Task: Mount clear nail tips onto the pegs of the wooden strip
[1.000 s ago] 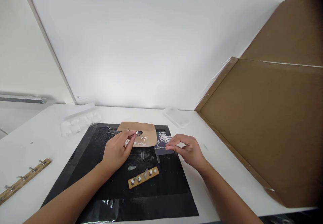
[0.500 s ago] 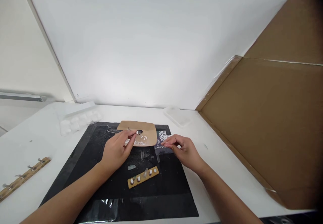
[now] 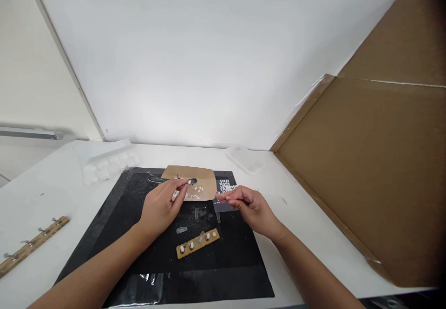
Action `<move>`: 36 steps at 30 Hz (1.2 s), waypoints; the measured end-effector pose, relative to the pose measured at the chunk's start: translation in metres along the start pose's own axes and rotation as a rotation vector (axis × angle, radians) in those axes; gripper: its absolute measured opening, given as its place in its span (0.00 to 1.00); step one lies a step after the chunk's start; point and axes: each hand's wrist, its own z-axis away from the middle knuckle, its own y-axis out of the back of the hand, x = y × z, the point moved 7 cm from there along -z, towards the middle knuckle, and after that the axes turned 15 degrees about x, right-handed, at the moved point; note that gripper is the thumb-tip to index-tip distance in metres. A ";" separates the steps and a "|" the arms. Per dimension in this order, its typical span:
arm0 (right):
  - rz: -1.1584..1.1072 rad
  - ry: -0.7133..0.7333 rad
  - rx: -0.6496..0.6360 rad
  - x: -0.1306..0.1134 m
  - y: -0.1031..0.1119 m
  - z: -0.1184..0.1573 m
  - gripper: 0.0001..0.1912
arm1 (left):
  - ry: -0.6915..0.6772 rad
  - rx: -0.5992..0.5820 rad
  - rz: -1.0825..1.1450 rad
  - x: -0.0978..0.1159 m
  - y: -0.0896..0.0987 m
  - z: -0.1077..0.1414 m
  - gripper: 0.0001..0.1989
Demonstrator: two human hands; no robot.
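My left hand [image 3: 163, 203] pinches a small white piece [image 3: 189, 182] over the tan board [image 3: 207, 179], where several white bits lie. To the right, my right hand [image 3: 252, 207] hovers over a dark sheet [image 3: 225, 207] bearing rows of small white pieces [image 3: 226, 184]. Its index finger is stretched out toward the board's edge, and the thumb is near the other fingers; whether something tiny is between them I cannot make out. Nearer to me, a yellowish strip [image 3: 198, 244] carries white tips and a clear piece [image 3: 201, 238].
A black mat [image 3: 156, 262] lies on the white table [image 3: 35, 202]. Clear slips [image 3: 181, 230] rest on it. At the left edge is a wooden strip with metal clips [image 3: 31, 246]. Clear trays [image 3: 111, 165] stand behind, and cardboard [image 3: 365, 174] rises at the right.
The index finger of my right hand has stretched out leftward, from over the dark sheet to the edge of the tan board. My left hand has hardly moved.
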 end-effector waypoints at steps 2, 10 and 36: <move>-0.028 -0.021 -0.008 0.000 -0.001 0.001 0.14 | -0.003 0.003 0.000 0.001 0.000 0.000 0.09; -0.187 -0.096 0.048 -0.004 0.000 0.003 0.13 | -0.010 0.009 0.002 -0.001 0.000 0.002 0.08; -0.063 0.095 0.037 -0.015 -0.002 0.007 0.09 | -0.011 0.007 0.002 -0.003 -0.001 0.002 0.08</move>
